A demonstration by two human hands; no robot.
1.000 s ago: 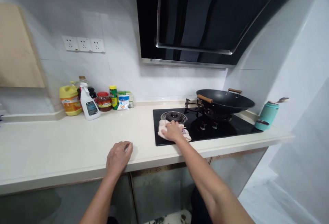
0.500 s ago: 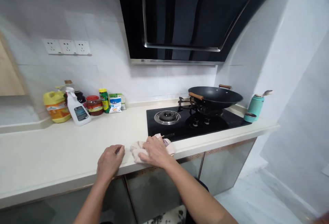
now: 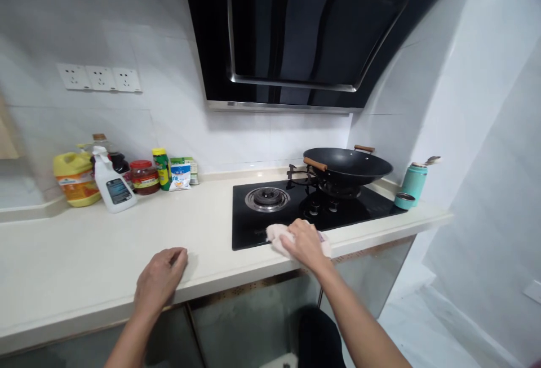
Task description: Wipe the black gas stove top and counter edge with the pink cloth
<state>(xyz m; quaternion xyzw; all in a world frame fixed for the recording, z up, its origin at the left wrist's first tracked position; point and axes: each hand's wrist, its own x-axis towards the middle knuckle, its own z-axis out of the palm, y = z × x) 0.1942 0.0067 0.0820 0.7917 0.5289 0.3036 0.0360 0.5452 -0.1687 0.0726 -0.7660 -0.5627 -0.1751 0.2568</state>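
Under my right hand [image 3: 305, 242] is a pale pink cloth [image 3: 276, 234], bunched and pressed on the front edge of the black gas stove [image 3: 249, 231] and the counter strip before it. The fingers curl over the cloth. My left hand [image 3: 161, 274] rests near the front edge of the cream countertop [image 3: 105, 255], its fingers curled in. Whether anything lies inside those fingers is hidden. Behind my right hand are the stove knobs [image 3: 323, 208] and the left burner [image 3: 267, 198].
A black wok [image 3: 349, 165] with wooden handles sits on the right burner. Beside it stand a turquoise flask [image 3: 414, 183] and its cup [image 3: 404, 201]. At the back left are a white spray bottle [image 3: 113, 185], a yellow jug [image 3: 76, 179] and a red-lidded jar [image 3: 144, 177]. A range hood [image 3: 291, 35] hangs above.
My right hand has slid the cloth rightward along the counter's front edge, onto the stove's front. My left hand sits slightly lower and further left in view, still curled. The view has shifted a little.
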